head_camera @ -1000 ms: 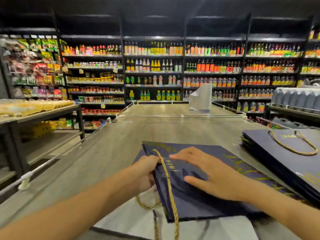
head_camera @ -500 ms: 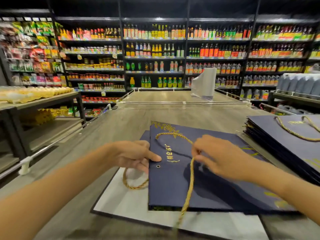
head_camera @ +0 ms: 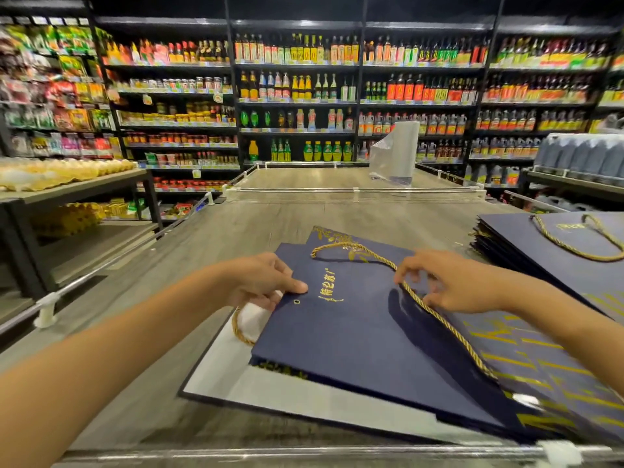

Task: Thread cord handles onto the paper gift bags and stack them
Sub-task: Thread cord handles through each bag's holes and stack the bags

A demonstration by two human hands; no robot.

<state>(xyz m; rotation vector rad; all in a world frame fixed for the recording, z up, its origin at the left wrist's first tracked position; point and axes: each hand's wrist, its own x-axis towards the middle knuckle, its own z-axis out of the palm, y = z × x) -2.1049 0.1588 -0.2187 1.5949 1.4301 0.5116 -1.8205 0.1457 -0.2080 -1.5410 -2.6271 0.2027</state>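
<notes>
A flat navy paper gift bag [head_camera: 354,336] with gold lettering lies in front of me on more navy bags and a white sheet. My left hand [head_camera: 261,282] pinches its top left edge, thumb on top beside an eyelet hole [head_camera: 296,301]. A gold cord [head_camera: 435,314] loops across the bag's top and runs down to the right. My right hand [head_camera: 452,282] has curled fingers around that cord. A second gold cord loop [head_camera: 238,327] sticks out under the left edge.
A stack of finished navy bags [head_camera: 553,258] with a gold handle lies at the right on the wooden display table [head_camera: 236,238]. A roll of plastic bags [head_camera: 395,153] stands at the far end. Shelves of bottles fill the background; a side table stands left.
The right hand lifted off the flat bag and took hold of the gold cord. The left hand's thumb moved onto the bag's top edge. The bag turned slightly.
</notes>
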